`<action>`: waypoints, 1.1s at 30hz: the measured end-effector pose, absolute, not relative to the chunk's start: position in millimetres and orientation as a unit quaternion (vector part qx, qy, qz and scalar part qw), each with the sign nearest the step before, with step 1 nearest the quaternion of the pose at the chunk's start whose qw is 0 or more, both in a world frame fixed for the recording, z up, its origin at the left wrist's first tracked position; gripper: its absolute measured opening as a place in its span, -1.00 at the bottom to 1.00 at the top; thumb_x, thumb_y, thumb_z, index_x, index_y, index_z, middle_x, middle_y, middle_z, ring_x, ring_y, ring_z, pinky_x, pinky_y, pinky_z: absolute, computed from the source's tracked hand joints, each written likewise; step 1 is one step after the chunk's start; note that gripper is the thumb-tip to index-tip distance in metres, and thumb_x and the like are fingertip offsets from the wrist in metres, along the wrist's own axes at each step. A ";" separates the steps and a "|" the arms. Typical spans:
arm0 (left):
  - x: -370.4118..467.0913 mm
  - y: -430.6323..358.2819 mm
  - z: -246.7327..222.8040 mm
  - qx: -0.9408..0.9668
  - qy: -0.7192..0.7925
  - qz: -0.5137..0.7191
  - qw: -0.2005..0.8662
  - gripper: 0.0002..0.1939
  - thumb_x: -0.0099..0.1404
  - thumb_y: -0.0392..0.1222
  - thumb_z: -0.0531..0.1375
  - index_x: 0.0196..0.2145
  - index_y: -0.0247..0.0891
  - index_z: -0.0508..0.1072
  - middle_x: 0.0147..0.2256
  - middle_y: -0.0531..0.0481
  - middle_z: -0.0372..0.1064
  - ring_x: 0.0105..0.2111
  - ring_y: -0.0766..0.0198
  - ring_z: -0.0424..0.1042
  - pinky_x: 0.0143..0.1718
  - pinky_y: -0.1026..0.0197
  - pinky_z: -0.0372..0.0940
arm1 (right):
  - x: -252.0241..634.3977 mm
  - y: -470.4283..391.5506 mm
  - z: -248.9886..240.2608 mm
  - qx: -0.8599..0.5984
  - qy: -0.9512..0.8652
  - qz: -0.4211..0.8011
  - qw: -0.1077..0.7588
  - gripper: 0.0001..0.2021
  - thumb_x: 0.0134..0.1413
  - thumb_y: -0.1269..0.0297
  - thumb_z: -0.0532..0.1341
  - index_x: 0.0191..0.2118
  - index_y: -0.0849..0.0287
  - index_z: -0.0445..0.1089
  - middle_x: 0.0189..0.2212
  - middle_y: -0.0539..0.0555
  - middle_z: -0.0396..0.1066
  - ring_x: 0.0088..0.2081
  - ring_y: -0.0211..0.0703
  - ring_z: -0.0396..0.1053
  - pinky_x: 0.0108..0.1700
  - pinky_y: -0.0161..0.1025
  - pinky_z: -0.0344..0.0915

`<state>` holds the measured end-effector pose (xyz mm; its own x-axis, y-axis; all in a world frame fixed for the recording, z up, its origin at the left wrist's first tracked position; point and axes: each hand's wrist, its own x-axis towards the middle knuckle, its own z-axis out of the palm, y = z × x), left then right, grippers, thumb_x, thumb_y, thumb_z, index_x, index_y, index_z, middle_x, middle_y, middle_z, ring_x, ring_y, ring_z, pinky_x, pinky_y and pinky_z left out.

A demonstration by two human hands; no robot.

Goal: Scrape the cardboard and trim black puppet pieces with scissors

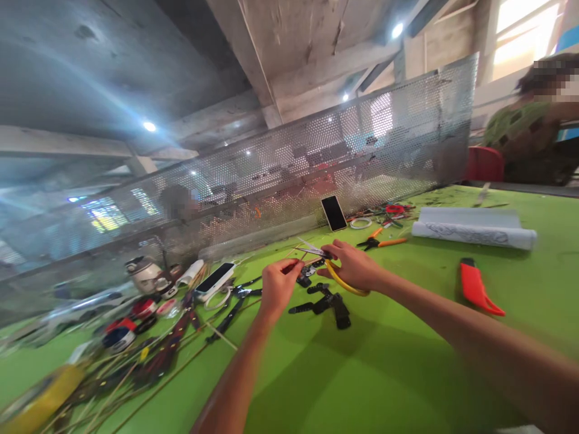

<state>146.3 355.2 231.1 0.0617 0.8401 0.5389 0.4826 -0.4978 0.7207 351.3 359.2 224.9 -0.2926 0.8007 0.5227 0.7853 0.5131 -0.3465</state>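
Observation:
My right hand (353, 265) grips a pair of scissors with yellow handles (340, 278), blades pointing left over the green table (371, 374). My left hand (277, 288) pinches a thin stick (294, 263) whose end lies at the scissor blades (310, 249). Several black plastic parts (326, 302) lie on the table just below both hands.
A phone (333, 213) leans on the perforated metal screen (316, 163) behind the hands. Orange-handled pliers (380, 243), a paper roll (474, 229) and a red cutter (477, 288) lie to the right. Tape rolls, sticks and tools (149, 325) clutter the left. Another person (534, 132) sits far right.

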 end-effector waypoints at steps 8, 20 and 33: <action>147.4 358.0 227.3 0.693 0.463 0.516 0.197 -0.72 0.18 -0.05 0.22 -0.35 -0.34 0.59 -0.56 -0.02 0.47 -0.56 0.27 0.39 -0.54 0.31 0.21 | 351.5 358.5 226.9 -0.479 -0.812 0.024 0.333 -0.43 0.07 -0.16 0.17 0.01 0.21 0.36 -0.17 0.20 0.36 -0.21 -0.03 0.37 -0.19 -0.20 0.25; 147.3 358.6 224.9 0.692 0.463 0.506 0.224 -0.70 0.17 -0.02 0.24 -0.35 -0.35 0.58 -0.55 -0.02 0.46 -0.56 0.28 0.38 -0.52 0.30 0.22 | 345.7 359.4 225.2 -0.453 -0.819 0.051 0.349 -0.60 0.07 -0.08 0.22 -0.21 0.20 0.41 -0.37 0.08 0.39 -0.42 -0.21 0.32 -0.40 -0.33 0.14; 149.2 355.0 227.6 0.736 0.434 0.491 0.169 -0.60 0.27 0.06 0.13 -0.38 -0.34 0.59 -0.57 0.05 0.30 -0.52 0.31 0.24 -0.44 0.30 0.12 | 342.9 346.6 224.7 -0.496 -0.780 -0.139 0.355 -0.76 0.05 0.33 0.12 -0.16 0.21 0.41 -0.27 0.19 0.40 -0.24 -0.04 0.33 -0.21 -0.19 0.13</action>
<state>149.2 355.0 227.6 0.1411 0.8044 0.5771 0.4728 -0.5669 0.6746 342.9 346.6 224.7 -0.2553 0.6749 0.6923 0.8726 0.4692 -0.1357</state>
